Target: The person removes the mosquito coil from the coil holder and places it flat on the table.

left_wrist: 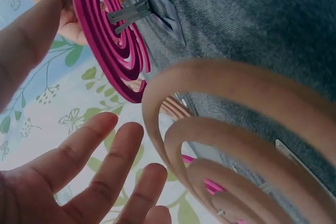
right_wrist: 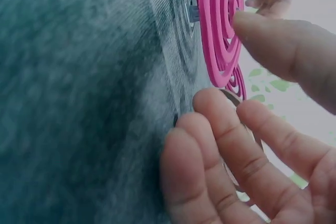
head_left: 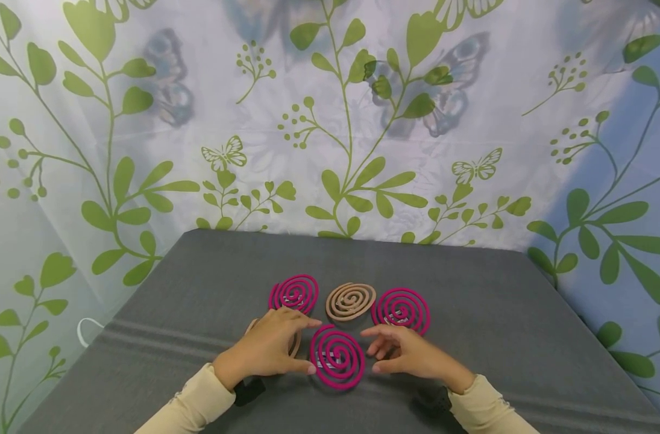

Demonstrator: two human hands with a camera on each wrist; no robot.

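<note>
A magenta mosquito coil (head_left: pixel 337 354), raised on a small metal stand (left_wrist: pixel 129 14), is at the front between both hands. My left hand (head_left: pixel 270 343) is to its left, fingers spread and thumb tip close to its edge; I cannot tell whether it touches. Partly hidden under that hand is a tan mosquito coil (left_wrist: pixel 210 124). To the right, my right hand (head_left: pixel 408 351) has its fingers loosely bent, with nothing held between them. In the right wrist view, its thumb (right_wrist: pixel 289 51) overlaps the front magenta coil (right_wrist: pixel 212 30); contact is unclear.
Behind the hands, another tan coil (head_left: pixel 351 300) is flanked by a magenta coil (head_left: pixel 294 293) on the left and one (head_left: pixel 400 312) on the right. All lie on a grey cloth-covered table (head_left: pixel 471 289). A leaf-and-butterfly patterned curtain (head_left: pixel 286 157) hangs behind it.
</note>
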